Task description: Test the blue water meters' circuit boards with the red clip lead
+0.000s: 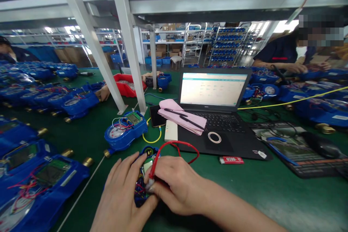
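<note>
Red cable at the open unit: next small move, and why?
Probably nudge the coloured wires aside with the left hand before the right hand moves the red cable: its pinched end sits close beside them, and they could snag.

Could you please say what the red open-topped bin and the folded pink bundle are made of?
The red open-topped bin looks like smooth moulded plastic, given its even colour; the folded pink bundle looks matte, its soft creases suggesting cloth, perhaps paper.
</note>
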